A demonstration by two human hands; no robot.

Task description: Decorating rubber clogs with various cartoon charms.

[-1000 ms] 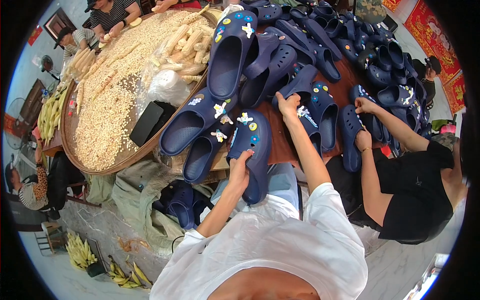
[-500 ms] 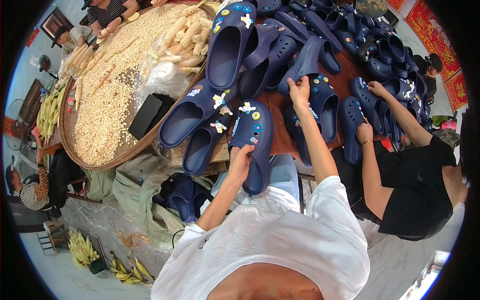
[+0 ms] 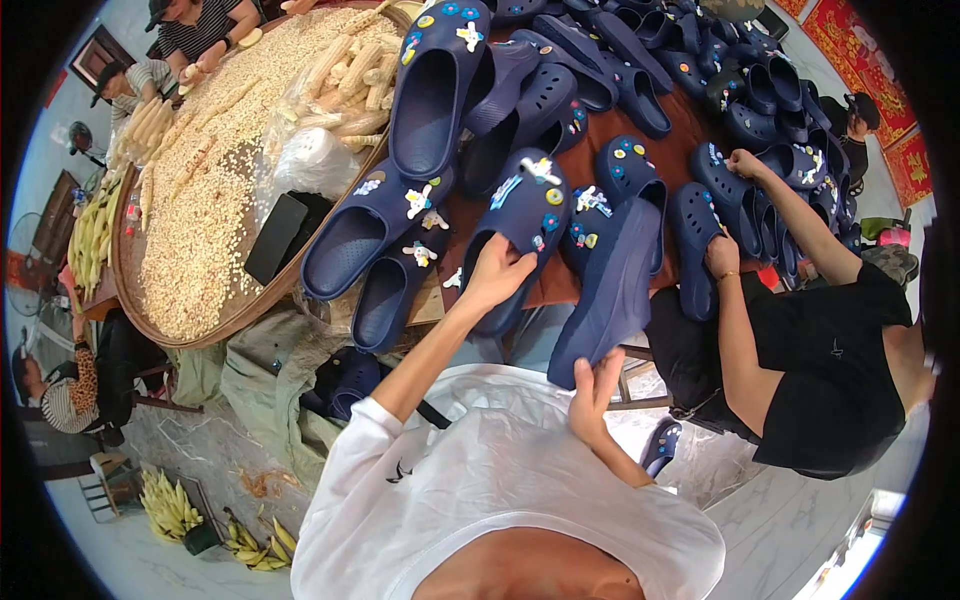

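Head view is showing the table [image 3: 600, 125] carrying navy clogs [image 3: 437, 110] up to its near edge, with a bare reddish-brown strip running between the far heap and the front pieces. Some open room is lying past that edge, above the person's white shirt [image 3: 500, 440]; a co-worker's forearms [image 3: 740, 330] are bounding it on the right, and a round tray [image 3: 126, 265] is curving in on the left.

Both of the person's 2 hands are gripping: the left hand [image 3: 500, 270] is holding a charm-decorated clog [image 3: 525, 200] at its opening, by the near edge, while the right hand [image 3: 597, 393] is grasping the lower end of a plain-sided clog [image 3: 610, 285], just to the right.

The charm-decorated clog is pointing its toe away from the body, its long axis leaning slightly right. The plain-sided clog is slanting from lower left to upper right, partly covering other clogs.

Both are looking smooth, matte and rounded; blue and white charms [image 3: 552, 222] are dotting the decorated upper. Pale, grainy kernels [image 3: 190, 260] are covering much of the tray.
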